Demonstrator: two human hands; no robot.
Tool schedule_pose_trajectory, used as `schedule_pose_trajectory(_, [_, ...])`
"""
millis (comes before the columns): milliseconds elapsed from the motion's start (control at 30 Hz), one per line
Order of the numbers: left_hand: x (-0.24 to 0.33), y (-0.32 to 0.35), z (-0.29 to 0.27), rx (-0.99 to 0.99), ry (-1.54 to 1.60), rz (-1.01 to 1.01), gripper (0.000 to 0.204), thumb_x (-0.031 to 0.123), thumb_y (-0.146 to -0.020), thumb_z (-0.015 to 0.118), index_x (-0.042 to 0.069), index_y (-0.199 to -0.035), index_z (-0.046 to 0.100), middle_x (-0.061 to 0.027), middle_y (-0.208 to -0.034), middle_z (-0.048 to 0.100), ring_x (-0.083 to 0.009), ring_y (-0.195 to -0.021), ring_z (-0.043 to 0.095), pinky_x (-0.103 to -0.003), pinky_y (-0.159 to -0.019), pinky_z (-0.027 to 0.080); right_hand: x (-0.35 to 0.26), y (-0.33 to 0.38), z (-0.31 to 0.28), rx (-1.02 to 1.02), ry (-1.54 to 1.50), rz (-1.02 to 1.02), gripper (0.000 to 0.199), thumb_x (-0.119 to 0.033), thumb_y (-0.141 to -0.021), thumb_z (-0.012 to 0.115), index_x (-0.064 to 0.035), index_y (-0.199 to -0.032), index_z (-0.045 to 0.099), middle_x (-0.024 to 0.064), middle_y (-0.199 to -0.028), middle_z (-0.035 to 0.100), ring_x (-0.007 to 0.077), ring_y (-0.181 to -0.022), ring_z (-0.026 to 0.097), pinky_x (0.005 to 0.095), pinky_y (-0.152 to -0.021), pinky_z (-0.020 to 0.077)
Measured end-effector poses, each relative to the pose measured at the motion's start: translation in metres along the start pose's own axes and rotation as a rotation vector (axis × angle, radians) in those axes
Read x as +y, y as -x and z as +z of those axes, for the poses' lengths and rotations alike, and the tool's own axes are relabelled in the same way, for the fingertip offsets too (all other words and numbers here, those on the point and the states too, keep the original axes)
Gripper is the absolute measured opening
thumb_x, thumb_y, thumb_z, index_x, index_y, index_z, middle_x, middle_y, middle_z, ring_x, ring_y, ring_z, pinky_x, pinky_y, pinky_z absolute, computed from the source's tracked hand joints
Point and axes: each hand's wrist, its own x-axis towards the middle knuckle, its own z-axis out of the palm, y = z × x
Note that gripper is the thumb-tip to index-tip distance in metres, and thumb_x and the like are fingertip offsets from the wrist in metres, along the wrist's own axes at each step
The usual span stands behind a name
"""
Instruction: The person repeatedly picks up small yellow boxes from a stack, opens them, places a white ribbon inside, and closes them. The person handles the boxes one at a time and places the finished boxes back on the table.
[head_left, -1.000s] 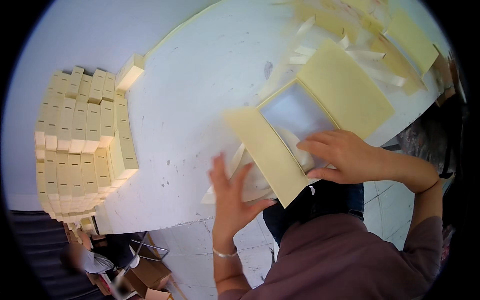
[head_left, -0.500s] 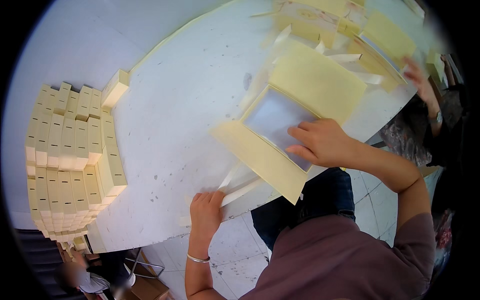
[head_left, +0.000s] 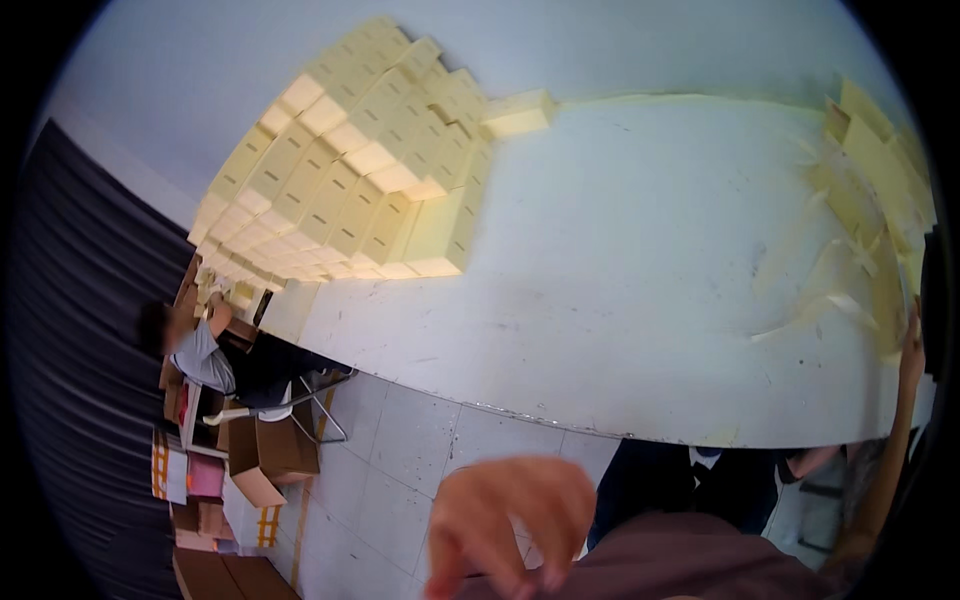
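Note:
My left hand (head_left: 515, 525) is raised near the lower edge, in front of the floor and my shirt. Its fingers are loosely bent and apart, nothing shows in them, and motion blurs them a little. At the right rim my right hand (head_left: 911, 350) is beside the cream boxes (head_left: 870, 180), its fingers too small and partly hidden to read. Pale ribbons (head_left: 835, 300) trail from these boxes onto the white table (head_left: 620, 290). Only the edge of the group of boxes shows, so which one my right hand touches is unclear.
A tall stepped stack of cream boxes (head_left: 370, 170) stands on the table's left, with one box (head_left: 520, 113) lying at its back right. Beyond the table a seated person (head_left: 205, 350) works near brown cartons (head_left: 275, 450). A dark curtain (head_left: 80, 400) hangs far left.
The view has swung left, bringing the stack toward the middle. My left hand has left the ribbon and lifted; my right hand is now at the right rim. The open box is no longer clearly visible.

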Motion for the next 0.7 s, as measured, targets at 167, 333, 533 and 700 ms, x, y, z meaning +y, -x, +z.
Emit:
schedule_pose_trajectory(167, [0.041, -0.038, 0.032, -0.064, -0.198, 0.111, 0.029, 0.033, -0.088, 0.047, 0.019, -0.064, 0.054, 0.0064, -0.072, 0.056, -0.0113, -0.072, 0.050, -0.028, -0.060, 0.039, -0.132, 0.037, 0.010, 0.110, -0.174, -0.126, 0.026, -0.008, -0.091, 0.043, 0.0027, -0.113, 0.052, 0.0175, -0.114, 0.054, 0.0288, -0.111, 0.048, 0.0381, -0.097, 0.0339])
schedule_pose_trajectory(333, [0.028, -0.028, 0.009, -0.047, -0.174, 0.208, 0.019, 0.025, -0.083, 0.051, 0.013, -0.068, 0.055, 0.0016, -0.070, 0.053, -0.0145, -0.072, 0.049, -0.028, -0.060, 0.039, -0.285, 0.099, 0.066, -0.281, -0.354, -0.531, 0.023, 0.003, -0.072, 0.054, 0.0020, -0.095, 0.056, 0.0205, -0.099, 0.057, 0.0373, -0.094, 0.055, 0.0449, -0.083, 0.0432])
schedule_pose_trajectory(533, [0.000, -0.056, -0.095, 0.751, -0.980, -0.534, 0.042, 0.028, -0.084, 0.052, -0.005, -0.110, 0.055, -0.0128, -0.107, 0.057, -0.0161, -0.105, 0.049, -0.026, -0.093, 0.033, -0.324, 0.091, 0.065, -0.466, -0.432, -0.582, 0.025, 0.003, -0.064, 0.058, 0.0014, -0.090, 0.056, 0.0193, -0.096, 0.056, 0.0354, -0.084, 0.056, 0.0401, -0.073, 0.0471])
schedule_pose_trajectory(700, [-0.005, 0.054, -0.276, 0.678, -2.110, -1.559, 0.071, 0.050, -0.074, 0.060, 0.016, -0.132, 0.038, -0.0261, -0.134, 0.030, -0.0438, -0.126, 0.023, -0.044, -0.101, 0.027, -0.331, 0.088, 0.073, -0.479, -0.559, -0.441, 0.025, 0.005, -0.064, 0.057, 0.0027, -0.089, 0.055, 0.0191, -0.093, 0.055, 0.0343, -0.082, 0.055, 0.0380, -0.070, 0.0468])
